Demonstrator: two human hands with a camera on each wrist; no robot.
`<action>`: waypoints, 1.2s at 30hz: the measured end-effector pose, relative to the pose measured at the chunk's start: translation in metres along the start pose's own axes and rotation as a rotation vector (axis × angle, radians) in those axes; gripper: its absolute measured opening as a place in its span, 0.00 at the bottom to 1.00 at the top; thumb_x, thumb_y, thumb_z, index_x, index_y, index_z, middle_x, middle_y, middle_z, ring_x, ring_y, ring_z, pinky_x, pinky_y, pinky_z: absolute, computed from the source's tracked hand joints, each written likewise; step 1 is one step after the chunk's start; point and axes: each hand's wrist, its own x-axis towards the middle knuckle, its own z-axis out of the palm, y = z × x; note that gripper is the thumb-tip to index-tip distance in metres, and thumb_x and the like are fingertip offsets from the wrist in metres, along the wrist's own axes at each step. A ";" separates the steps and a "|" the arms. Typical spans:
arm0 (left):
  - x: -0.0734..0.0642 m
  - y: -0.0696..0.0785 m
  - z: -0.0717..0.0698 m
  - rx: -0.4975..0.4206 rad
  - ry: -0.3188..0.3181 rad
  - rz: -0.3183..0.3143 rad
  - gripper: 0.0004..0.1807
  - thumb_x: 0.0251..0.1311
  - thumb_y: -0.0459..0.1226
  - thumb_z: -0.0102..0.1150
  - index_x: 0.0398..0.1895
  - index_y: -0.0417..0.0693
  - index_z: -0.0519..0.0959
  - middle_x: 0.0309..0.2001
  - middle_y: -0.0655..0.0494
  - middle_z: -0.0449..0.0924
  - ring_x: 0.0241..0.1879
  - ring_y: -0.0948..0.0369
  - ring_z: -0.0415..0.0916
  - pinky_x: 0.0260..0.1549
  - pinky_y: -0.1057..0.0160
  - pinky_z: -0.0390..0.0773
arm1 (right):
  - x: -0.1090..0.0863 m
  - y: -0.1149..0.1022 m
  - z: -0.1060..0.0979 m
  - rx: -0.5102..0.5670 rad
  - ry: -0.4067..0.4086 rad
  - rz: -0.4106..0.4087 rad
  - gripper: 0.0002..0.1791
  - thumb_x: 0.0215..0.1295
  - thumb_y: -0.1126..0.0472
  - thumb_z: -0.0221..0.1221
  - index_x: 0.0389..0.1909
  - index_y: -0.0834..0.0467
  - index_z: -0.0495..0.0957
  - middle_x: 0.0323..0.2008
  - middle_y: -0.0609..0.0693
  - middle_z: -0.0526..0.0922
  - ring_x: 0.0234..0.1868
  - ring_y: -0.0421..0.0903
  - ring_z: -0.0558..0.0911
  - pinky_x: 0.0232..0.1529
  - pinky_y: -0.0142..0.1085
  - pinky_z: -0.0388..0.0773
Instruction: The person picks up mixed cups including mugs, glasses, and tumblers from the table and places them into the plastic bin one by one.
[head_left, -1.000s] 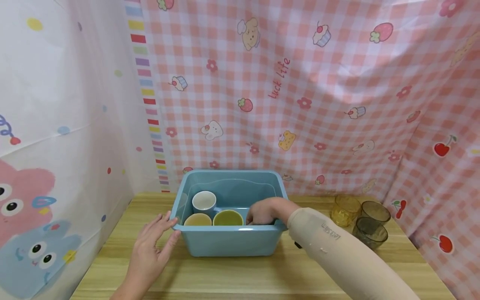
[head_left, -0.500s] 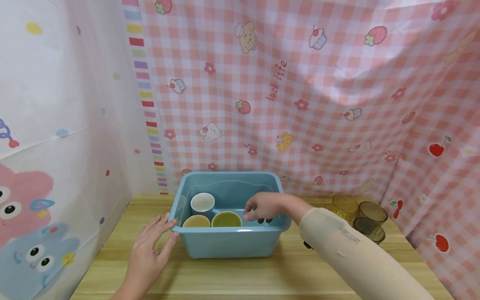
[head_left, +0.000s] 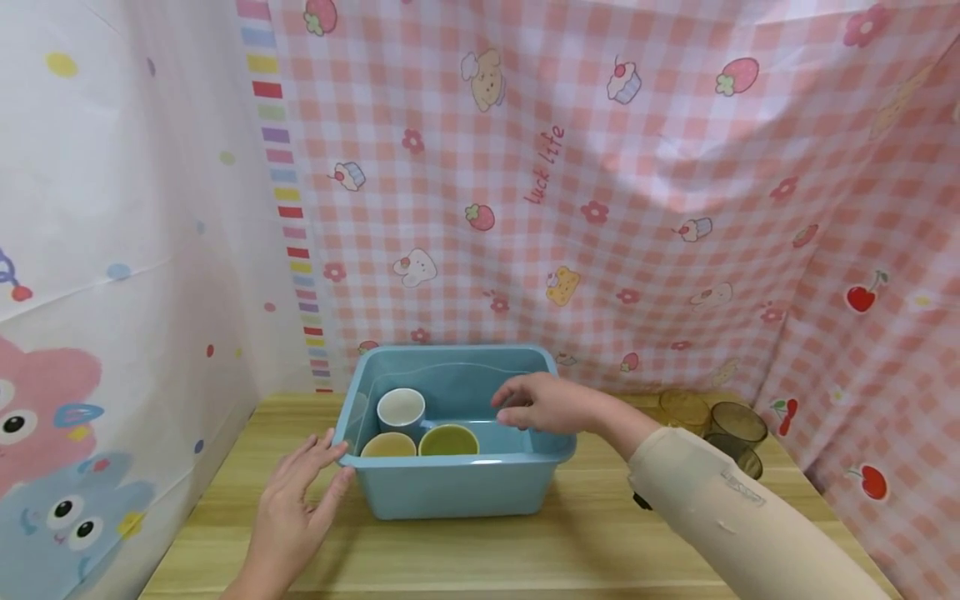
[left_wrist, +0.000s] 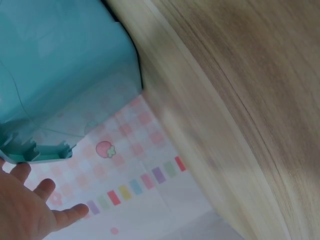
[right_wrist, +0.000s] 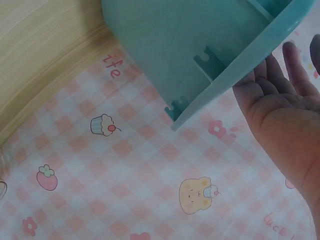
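Tub of light blue plastic, shaped like a box, sits on a pale striped wooden table, between our two hands; our left hand is at its near left corner, with fingers and thumb spread and touching the rim, gripping nothing; our right hand is over the right part of the tub, fingers and thumb softly bent with a gap between them, and we see nothing in it. Inside the tub, toward the left, we have a round blue cup, white inside, at the back; a round cup, pale yellow inside, is in front of it; a round cup, green inside, is just beside that one, nearest our right hand. Near our beige cloth sleeve are a round amber glass cup and two round smoky brown glass cups; the sleeve hides part of this group.
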 end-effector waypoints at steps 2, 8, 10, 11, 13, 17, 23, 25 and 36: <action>0.000 0.000 0.000 0.001 -0.002 -0.006 0.25 0.56 0.29 0.78 0.58 0.51 0.87 0.63 0.45 0.87 0.63 0.36 0.82 0.78 0.72 0.60 | -0.003 0.001 0.000 0.007 0.030 -0.015 0.18 0.82 0.48 0.58 0.66 0.48 0.79 0.52 0.46 0.89 0.53 0.45 0.87 0.54 0.43 0.85; 0.001 0.001 0.000 -0.014 0.009 0.017 0.25 0.54 0.28 0.78 0.57 0.49 0.88 0.62 0.44 0.87 0.61 0.34 0.82 0.75 0.82 0.53 | -0.011 0.005 0.003 0.045 0.127 -0.057 0.19 0.81 0.47 0.60 0.67 0.46 0.79 0.62 0.50 0.87 0.61 0.48 0.87 0.61 0.48 0.85; 0.000 0.000 0.001 -0.021 0.015 0.028 0.25 0.53 0.28 0.78 0.57 0.49 0.88 0.61 0.43 0.88 0.61 0.33 0.82 0.75 0.82 0.54 | -0.014 0.006 0.003 0.050 0.157 -0.065 0.20 0.80 0.47 0.61 0.67 0.46 0.79 0.63 0.51 0.86 0.63 0.49 0.86 0.62 0.48 0.85; 0.000 0.000 0.001 -0.021 0.016 0.027 0.25 0.53 0.29 0.78 0.57 0.49 0.88 0.61 0.43 0.88 0.61 0.34 0.82 0.75 0.82 0.53 | -0.015 0.006 0.003 0.053 0.170 -0.068 0.20 0.80 0.47 0.61 0.67 0.46 0.79 0.63 0.52 0.86 0.63 0.49 0.85 0.62 0.49 0.85; -0.001 -0.001 0.001 -0.026 0.023 0.033 0.25 0.53 0.29 0.79 0.57 0.49 0.88 0.61 0.43 0.88 0.61 0.34 0.82 0.75 0.81 0.54 | -0.018 0.006 0.002 0.059 0.192 -0.072 0.20 0.80 0.47 0.61 0.67 0.45 0.79 0.63 0.52 0.86 0.63 0.49 0.86 0.60 0.48 0.86; -0.001 -0.002 0.002 -0.021 0.029 0.035 0.26 0.52 0.29 0.79 0.57 0.50 0.88 0.61 0.44 0.88 0.60 0.35 0.83 0.75 0.82 0.54 | -0.023 0.006 -0.001 0.062 0.236 -0.087 0.20 0.80 0.47 0.61 0.67 0.45 0.78 0.62 0.52 0.87 0.59 0.48 0.87 0.54 0.43 0.86; 0.000 -0.002 0.003 -0.022 0.031 0.042 0.26 0.51 0.28 0.80 0.56 0.49 0.88 0.60 0.43 0.88 0.59 0.34 0.83 0.75 0.81 0.56 | -0.033 0.009 -0.005 0.088 0.295 -0.089 0.21 0.79 0.47 0.62 0.68 0.43 0.78 0.62 0.48 0.87 0.56 0.45 0.87 0.54 0.42 0.86; 0.000 -0.002 0.002 -0.022 0.029 0.037 0.25 0.51 0.28 0.79 0.56 0.48 0.88 0.60 0.42 0.88 0.59 0.35 0.83 0.75 0.81 0.56 | -0.037 0.010 -0.007 0.104 0.311 -0.080 0.22 0.79 0.46 0.62 0.69 0.42 0.77 0.62 0.47 0.86 0.57 0.44 0.87 0.56 0.43 0.86; 0.000 0.000 0.003 -0.027 0.033 0.026 0.25 0.51 0.28 0.79 0.55 0.48 0.89 0.61 0.42 0.88 0.59 0.35 0.83 0.74 0.83 0.55 | -0.062 0.029 -0.026 0.124 0.427 -0.058 0.23 0.80 0.46 0.60 0.71 0.46 0.75 0.63 0.53 0.86 0.60 0.49 0.87 0.59 0.47 0.87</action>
